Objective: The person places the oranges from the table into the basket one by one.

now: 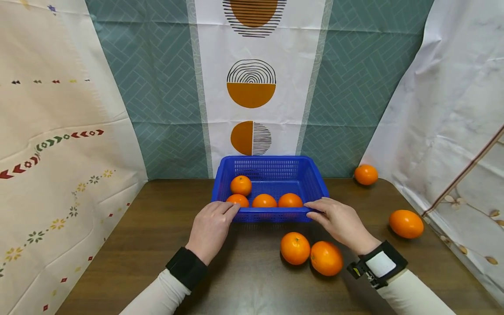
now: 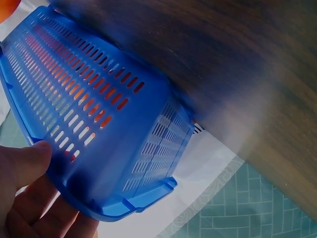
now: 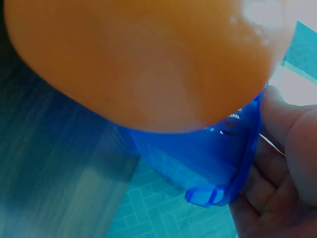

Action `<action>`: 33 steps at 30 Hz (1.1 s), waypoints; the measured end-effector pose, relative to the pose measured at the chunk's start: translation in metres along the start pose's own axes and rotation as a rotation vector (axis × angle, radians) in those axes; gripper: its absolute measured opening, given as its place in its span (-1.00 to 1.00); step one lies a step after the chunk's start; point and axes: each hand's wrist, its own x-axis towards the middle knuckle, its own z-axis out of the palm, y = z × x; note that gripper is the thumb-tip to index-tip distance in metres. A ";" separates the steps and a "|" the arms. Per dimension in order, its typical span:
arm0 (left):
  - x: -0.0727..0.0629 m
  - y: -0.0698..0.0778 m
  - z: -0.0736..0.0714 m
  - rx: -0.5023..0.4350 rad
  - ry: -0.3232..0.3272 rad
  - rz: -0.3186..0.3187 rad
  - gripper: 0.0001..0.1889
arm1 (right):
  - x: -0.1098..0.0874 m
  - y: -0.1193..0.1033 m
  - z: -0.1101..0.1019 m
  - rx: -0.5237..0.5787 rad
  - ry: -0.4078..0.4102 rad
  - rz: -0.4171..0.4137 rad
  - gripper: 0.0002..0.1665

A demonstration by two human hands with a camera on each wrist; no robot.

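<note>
A blue plastic basket [image 1: 271,214] with slotted walls sits at the back middle of the table, several oranges [image 1: 241,185] inside it along its left and front sides. My left hand [image 1: 210,225] grips its front left corner; in the left wrist view the thumb lies on the outer wall and the fingers go over the rim. The front right corner is pinched by my right hand [image 1: 340,221], its thumb below the rim. Just in front of the basket, near the right hand, two oranges [image 1: 295,248] lie side by side. One orange [image 3: 148,64] fills much of the right wrist view.
One orange [image 1: 366,174] lies at the back right of the brown wooden table [image 1: 157,245], another [image 1: 406,224] near its right edge. Patterned cloths hang behind and at both sides, with a green and white one [image 1: 165,87] right behind the basket.
</note>
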 end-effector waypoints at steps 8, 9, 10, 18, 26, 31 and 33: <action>0.000 -0.002 0.003 0.023 0.042 0.036 -0.62 | -0.006 0.000 -0.001 0.014 -0.024 0.021 -0.47; 0.000 -0.002 0.003 0.022 0.043 0.037 -0.61 | -0.007 0.000 -0.002 0.017 -0.025 0.023 -0.46; 0.000 -0.002 0.004 0.021 0.042 0.037 -0.61 | -0.009 -0.001 -0.002 0.020 -0.025 0.022 -0.44; 0.000 -0.003 0.003 0.014 0.028 0.028 -0.58 | -0.020 -0.002 -0.003 0.037 -0.037 -0.022 -0.33; 0.001 -0.003 0.002 0.010 0.026 0.026 -0.58 | -0.031 -0.004 -0.003 0.045 -0.072 -0.029 -0.24; 0.001 -0.003 0.002 0.006 0.022 0.025 -0.57 | -0.034 -0.005 -0.003 0.035 -0.065 -0.051 -0.24; 0.000 -0.003 0.002 0.004 0.019 0.025 -0.57 | -0.035 -0.006 -0.003 0.028 -0.056 -0.063 -0.24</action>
